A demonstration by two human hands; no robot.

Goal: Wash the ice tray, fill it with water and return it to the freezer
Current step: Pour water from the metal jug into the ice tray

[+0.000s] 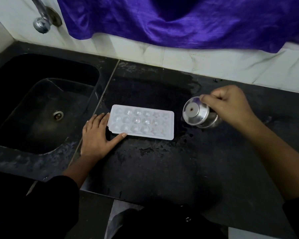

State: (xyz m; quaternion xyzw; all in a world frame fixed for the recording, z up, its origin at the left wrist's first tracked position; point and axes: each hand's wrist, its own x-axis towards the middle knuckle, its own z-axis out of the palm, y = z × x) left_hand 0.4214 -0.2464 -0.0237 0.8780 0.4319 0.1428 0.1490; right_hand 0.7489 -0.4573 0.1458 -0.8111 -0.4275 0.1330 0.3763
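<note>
One white ice tray flat on wet black counter, centre of frame, long side running left-right. Left cells glisten, possibly water in them; right cells duller, content hard to tell. No brand, label or readable writing anywhere on tray or other items.

Left hand flat on counter at tray's left end, fingers spread and released, fingertips touching the short edge, thumb tip against the lower left corner. Not gripping.

Right hand right of centre, fingers clenched around a steel vessel, tipped on its side, round base facing camera, just right of tray and apart from it.

Black sink at left, drain visible. Chrome tap upper left. Purple cloth across top, draped over white tiled wall. Water droplets on counter below tray. Dark sleeves at bottom corners.
</note>
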